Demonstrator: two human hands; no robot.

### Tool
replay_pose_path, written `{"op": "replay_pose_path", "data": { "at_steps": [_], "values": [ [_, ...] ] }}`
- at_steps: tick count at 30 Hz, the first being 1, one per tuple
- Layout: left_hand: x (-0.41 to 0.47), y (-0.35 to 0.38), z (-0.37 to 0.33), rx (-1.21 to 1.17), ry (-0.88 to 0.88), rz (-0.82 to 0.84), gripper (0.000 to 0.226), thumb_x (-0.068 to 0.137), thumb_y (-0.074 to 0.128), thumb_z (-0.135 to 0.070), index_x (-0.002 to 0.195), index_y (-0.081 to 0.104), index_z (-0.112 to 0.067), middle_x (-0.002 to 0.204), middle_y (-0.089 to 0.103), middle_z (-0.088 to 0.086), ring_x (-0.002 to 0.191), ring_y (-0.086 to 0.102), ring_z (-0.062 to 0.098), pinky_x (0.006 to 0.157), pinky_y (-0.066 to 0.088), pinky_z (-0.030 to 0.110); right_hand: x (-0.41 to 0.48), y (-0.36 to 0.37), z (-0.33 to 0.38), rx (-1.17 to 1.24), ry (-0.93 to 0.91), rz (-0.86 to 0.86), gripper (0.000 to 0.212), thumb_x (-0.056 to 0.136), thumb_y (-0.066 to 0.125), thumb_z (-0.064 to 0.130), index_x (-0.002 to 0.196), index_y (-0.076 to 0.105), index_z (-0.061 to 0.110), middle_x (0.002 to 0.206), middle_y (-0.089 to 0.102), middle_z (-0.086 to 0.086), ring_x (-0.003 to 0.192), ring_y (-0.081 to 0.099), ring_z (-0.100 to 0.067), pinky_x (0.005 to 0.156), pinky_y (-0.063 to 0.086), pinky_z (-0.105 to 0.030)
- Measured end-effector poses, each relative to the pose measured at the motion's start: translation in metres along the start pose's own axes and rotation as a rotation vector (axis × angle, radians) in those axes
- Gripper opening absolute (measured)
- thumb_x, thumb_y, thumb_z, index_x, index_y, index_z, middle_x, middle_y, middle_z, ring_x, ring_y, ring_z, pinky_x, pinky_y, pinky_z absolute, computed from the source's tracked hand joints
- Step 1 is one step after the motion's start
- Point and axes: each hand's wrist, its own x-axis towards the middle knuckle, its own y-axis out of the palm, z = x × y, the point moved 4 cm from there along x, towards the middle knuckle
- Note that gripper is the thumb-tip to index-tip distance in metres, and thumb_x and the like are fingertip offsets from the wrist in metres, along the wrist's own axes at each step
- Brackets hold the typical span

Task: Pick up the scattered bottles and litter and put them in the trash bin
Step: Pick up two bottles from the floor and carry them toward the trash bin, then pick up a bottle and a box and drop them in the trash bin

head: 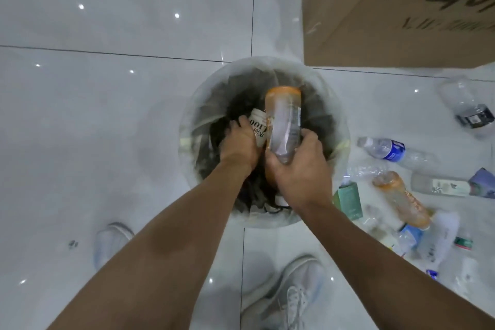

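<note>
A round trash bin [342,126] lined with a clear bag stands on the floor in front of me, dark inside. My right hand [300,169] grips an orange-labelled clear bottle [284,120] by one end, held over the bin's mouth. My left hand [238,142] is inside the bin, closed on a white-labelled bottle [257,126]. Right of the bin lie a blue-labelled water bottle [385,149], a second orange bottle [401,199], a black-labelled clear bottle [466,104], a white bottle [442,185] and a green carton [348,199].
A large cardboard box [396,11] stands behind the bin at the upper right. More crushed plastic and wrappers [434,238] lie at the lower right. My two white shoes [284,295] are on the glossy white tiles [107,115] near the bin.
</note>
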Motion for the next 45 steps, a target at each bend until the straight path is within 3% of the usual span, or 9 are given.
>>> {"op": "replay_pose_path", "data": {
  "at_steps": [5, 13, 18, 23, 30, 34, 37, 41, 45],
  "values": [
    [-0.017, -0.026, 0.008, -0.05, -0.054, -0.068, 0.049, 0.096, 0.052, -0.027, 0.136, 0.034, -0.007, 0.133, 0.046, 0.021, 0.119, 0.05, 0.036, 0.1, 0.041, 0.043, 0.001, -0.001, 0.004, -0.069, 0.039, 0.023, 0.064, 0.077, 0.069, 0.042, 0.126, 0.04, 0.013, 0.121, 0.053, -0.009, 0.105, 0.057, -0.03, 0.084, 0.048, -0.038],
    [-0.059, -0.079, 0.006, -0.032, 0.211, -0.217, 0.045, 0.092, 0.055, -0.013, 0.135, 0.039, -0.016, 0.132, 0.044, 0.011, 0.11, 0.058, 0.027, 0.092, 0.048, 0.032, 0.018, 0.026, 0.018, -0.318, 0.093, 0.108, 0.073, 0.083, 0.066, 0.038, 0.138, 0.025, 0.014, 0.127, 0.046, -0.013, 0.116, 0.05, -0.032, 0.091, 0.047, -0.047],
    [-0.061, -0.072, 0.013, 0.059, 0.285, -0.2, 0.043, 0.091, 0.057, -0.016, 0.131, 0.041, -0.017, 0.127, 0.045, 0.009, 0.109, 0.057, 0.025, 0.091, 0.05, 0.033, 0.023, 0.065, 0.003, -0.368, 0.158, 0.32, 0.066, 0.091, 0.059, 0.025, 0.145, 0.024, 0.011, 0.139, 0.04, -0.018, 0.127, 0.044, -0.034, 0.099, 0.043, -0.044],
    [-0.07, -0.067, 0.003, 0.229, 0.387, -0.167, 0.044, 0.091, 0.053, -0.02, 0.132, 0.04, -0.013, 0.127, 0.042, 0.011, 0.119, 0.044, 0.028, 0.087, 0.051, 0.041, 0.012, 0.047, 0.014, -0.185, 0.104, 0.122, 0.04, 0.092, 0.056, 0.028, 0.124, 0.052, 0.006, 0.124, 0.053, -0.017, 0.113, 0.054, -0.035, 0.093, 0.046, -0.041],
    [-0.086, -0.085, -0.023, 0.342, 0.47, -0.2, 0.032, 0.093, 0.047, -0.024, 0.124, 0.045, -0.015, 0.122, 0.049, 0.007, 0.112, 0.046, 0.023, 0.09, 0.05, 0.035, -0.006, -0.019, 0.034, -0.114, -0.067, -0.054, 0.024, 0.092, 0.05, 0.022, 0.111, 0.058, 0.01, 0.112, 0.057, -0.01, 0.102, 0.057, -0.029, 0.083, 0.048, -0.039],
    [-0.099, -0.096, -0.037, 0.387, 0.457, -0.219, 0.03, 0.093, 0.046, -0.031, 0.119, 0.048, -0.016, 0.114, 0.052, 0.006, 0.103, 0.051, 0.024, 0.081, 0.05, 0.036, -0.018, -0.064, 0.022, -0.118, -0.099, -0.128, 0.021, 0.093, 0.048, 0.022, 0.11, 0.057, 0.015, 0.108, 0.058, -0.005, 0.098, 0.056, -0.023, 0.08, 0.047, -0.034],
    [-0.11, -0.112, -0.045, 0.359, 0.386, -0.247, 0.028, 0.093, 0.048, -0.032, 0.115, 0.05, -0.016, 0.109, 0.056, 0.007, 0.098, 0.055, 0.027, 0.076, 0.048, 0.039, -0.031, -0.1, -0.002, -0.145, -0.064, -0.147, 0.022, 0.093, 0.047, 0.023, 0.113, 0.055, 0.017, 0.11, 0.057, -0.005, 0.098, 0.056, -0.023, 0.076, 0.047, -0.033],
    [-0.121, -0.132, -0.052, 0.466, 0.213, -0.248, 0.035, 0.092, 0.054, -0.033, 0.117, 0.047, -0.009, 0.115, 0.053, 0.015, 0.103, 0.053, 0.034, 0.076, 0.048, 0.045, -0.05, -0.148, -0.051, -0.164, 0.096, -0.136, 0.033, 0.093, 0.046, 0.02, 0.125, 0.05, 0.016, 0.118, 0.057, -0.007, 0.106, 0.056, -0.027, 0.084, 0.048, -0.04],
    [-0.128, -0.129, -0.09, 0.491, 0.227, -0.249, 0.042, 0.091, 0.055, -0.034, 0.12, 0.047, -0.005, 0.12, 0.049, 0.02, 0.11, 0.048, 0.039, 0.081, 0.046, 0.048, -0.064, -0.183, -0.108, -0.172, 0.24, -0.129, 0.041, 0.092, 0.047, 0.024, 0.132, 0.045, 0.014, 0.125, 0.055, -0.009, 0.114, 0.052, -0.029, 0.089, 0.044, -0.039]
  ]
}}
